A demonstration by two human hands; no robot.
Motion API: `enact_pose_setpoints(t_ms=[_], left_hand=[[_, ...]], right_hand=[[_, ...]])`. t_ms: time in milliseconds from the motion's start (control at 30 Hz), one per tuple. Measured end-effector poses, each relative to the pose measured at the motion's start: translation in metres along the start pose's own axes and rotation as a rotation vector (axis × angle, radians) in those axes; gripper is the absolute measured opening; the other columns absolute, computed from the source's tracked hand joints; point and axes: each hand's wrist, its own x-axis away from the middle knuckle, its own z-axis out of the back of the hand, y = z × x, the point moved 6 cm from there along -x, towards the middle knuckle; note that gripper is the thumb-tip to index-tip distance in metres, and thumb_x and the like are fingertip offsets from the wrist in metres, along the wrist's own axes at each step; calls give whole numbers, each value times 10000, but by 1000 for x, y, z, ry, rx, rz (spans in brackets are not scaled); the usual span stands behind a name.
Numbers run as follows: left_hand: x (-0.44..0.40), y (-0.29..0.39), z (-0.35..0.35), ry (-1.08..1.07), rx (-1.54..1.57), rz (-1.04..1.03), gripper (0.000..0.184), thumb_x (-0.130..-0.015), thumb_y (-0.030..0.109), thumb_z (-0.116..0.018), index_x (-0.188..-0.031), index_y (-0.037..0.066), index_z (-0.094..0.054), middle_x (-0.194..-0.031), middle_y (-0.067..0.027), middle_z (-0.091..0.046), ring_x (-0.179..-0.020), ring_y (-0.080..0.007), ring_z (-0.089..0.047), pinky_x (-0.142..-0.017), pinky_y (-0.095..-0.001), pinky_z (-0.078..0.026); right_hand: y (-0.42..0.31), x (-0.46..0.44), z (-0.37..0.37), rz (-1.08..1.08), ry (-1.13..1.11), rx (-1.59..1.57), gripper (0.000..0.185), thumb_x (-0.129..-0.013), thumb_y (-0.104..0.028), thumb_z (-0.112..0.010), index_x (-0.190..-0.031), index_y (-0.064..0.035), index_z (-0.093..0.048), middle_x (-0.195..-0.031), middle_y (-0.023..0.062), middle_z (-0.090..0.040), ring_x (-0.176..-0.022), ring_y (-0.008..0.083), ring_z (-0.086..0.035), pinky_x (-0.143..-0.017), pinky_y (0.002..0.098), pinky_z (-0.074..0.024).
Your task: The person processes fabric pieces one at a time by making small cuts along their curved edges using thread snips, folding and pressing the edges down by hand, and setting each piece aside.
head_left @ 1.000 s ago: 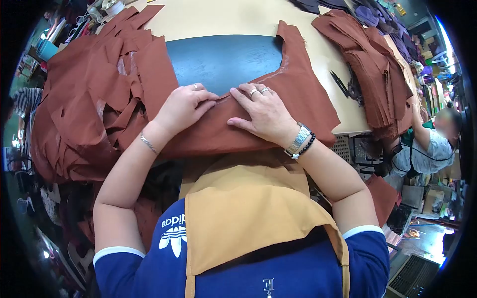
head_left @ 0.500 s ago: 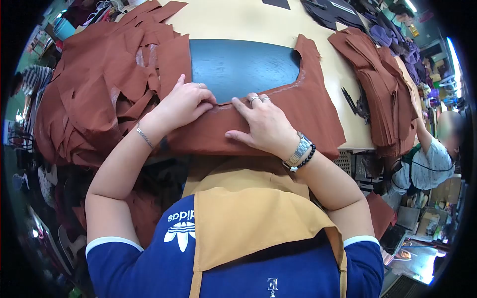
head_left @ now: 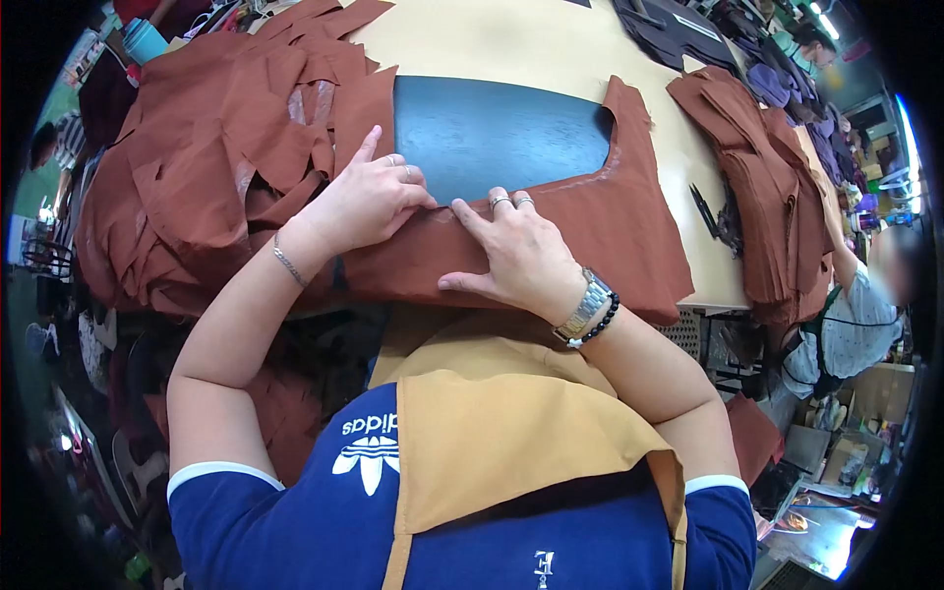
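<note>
A reddish-brown fabric piece [head_left: 600, 231] with a deep curved cut-out lies over a dark, smooth board [head_left: 501, 133]. Whitish marks run along its curved edge. My left hand [head_left: 382, 202] pinches the edge of this fabric near the left of the curve, thumb and forefinger together, one finger raised. Just right of it, my right hand [head_left: 521, 246] rests flat on the same piece, fingers spread and thumb out to the left, fingertips at the edge. Whatever lies right under the left fingertips is hidden.
Loose brown fabric pieces [head_left: 187, 177] are heaped at the left. On the right are a stack of brown cut pieces [head_left: 752, 177] and black thread snips [head_left: 705, 208]. Dark folded garments [head_left: 678, 34] lie at the back. Another person [head_left: 851, 320] is at the far right.
The view has shifted slightly, so the table and fabric appear a little further right. Both hands stay at the same part of the edge, with the left hand's raised finger pointing up more.
</note>
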Motion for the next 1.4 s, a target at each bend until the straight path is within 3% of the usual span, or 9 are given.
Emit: enact_pose_setpoints(t_ms=[233, 433, 533, 633, 933, 1133, 1333, 1367, 1400], left_hand=[[5, -13, 5, 4, -78, -29, 162, -815, 115, -673, -908, 231, -738, -918, 64, -651, -933, -144, -630, -1145, -619, -262], [9, -14, 12, 44, -152, -68, 138, -860, 188, -612, -875, 219, -745, -941, 60, -669, -960, -127, -642, -1148, -606, -270], [13, -20, 10, 46, -145, -63, 141, -867, 175, -609, -873, 218, -743, -947, 65, -670, -956, -123, -647, -1147, -605, -272], [16, -27, 11, 148, -132, -67, 88, -844, 158, -665, -855, 209, -735, -884, 60, -662, -860, -128, -658, -1165, -573, -256], [20, -37, 9, 179, -120, -18, 96, -864, 165, -648, -870, 217, -729, -858, 74, -659, -832, -113, -669, -1143, -622, -257], [19, -34, 10, 164, -160, -23, 111, -863, 184, -635, -879, 228, -736, -864, 71, -653, -831, -111, -668, -1151, -618, -246], [20, -36, 8, 109, -178, 37, 159, -887, 148, -601, -919, 234, -731, -912, 55, -651, -884, -129, -660, -1153, -620, -224], [21, -34, 13, 178, -210, 50, 144, -895, 164, -599, -948, 225, -718, -938, 37, -648, -917, -151, -652, -1140, -614, -238], [24, -31, 17, 246, -243, 64, 135, -903, 180, -598, -976, 217, -705, -965, 19, -645, -950, -172, -643, -1128, -608, -253]], right_hand=[[-2, -1, 3, 22, 56, -37, 852, -733, -658, -712, -1370, -122, -532, -1151, 260, -529, -1032, 442, -554, -832, 494, -536], [-5, -5, 5, 16, -17, 3, 878, -700, -660, -735, -1364, -125, -526, -1204, 240, -525, -1084, 419, -546, -823, 444, -566], [-4, -6, 3, 52, 58, -28, 874, -705, -671, -724, -1386, -160, -524, -1128, 263, -527, -1008, 449, -557, -832, 496, -535], [-8, -10, 6, 11, -67, 2, 890, -690, -667, -738, -1398, -178, -507, -1206, 235, -518, -1062, 404, -545, -816, 450, -570], [-11, -20, 6, 11, -89, 34, 943, -649, -691, -754, -1422, -223, -482, -1181, 222, -519, -1064, 391, -563, -757, 437, -589], [-15, -39, 6, -57, -237, 115, 984, -622, -755, -722, -1453, -302, -454, -1121, 193, -533, -1017, 373, -592, -727, 460, -592], [-7, -29, 4, 69, -126, 80, 1014, -628, -778, -697, -1455, -242, -456, -1138, 213, -551, -988, 382, -602, -776, 463, -577], [-9, -22, 13, 89, -86, 27, 931, -700, -728, -685, -1389, -128, -510, -1127, 217, -571, -982, 391, -600, -820, 452, -556], [-3, -18, 14, 103, -49, -4, 879, -731, -698, -678, -1355, -98, -527, -1108, 211, -578, -982, 387, -600, -831, 445, -549]])
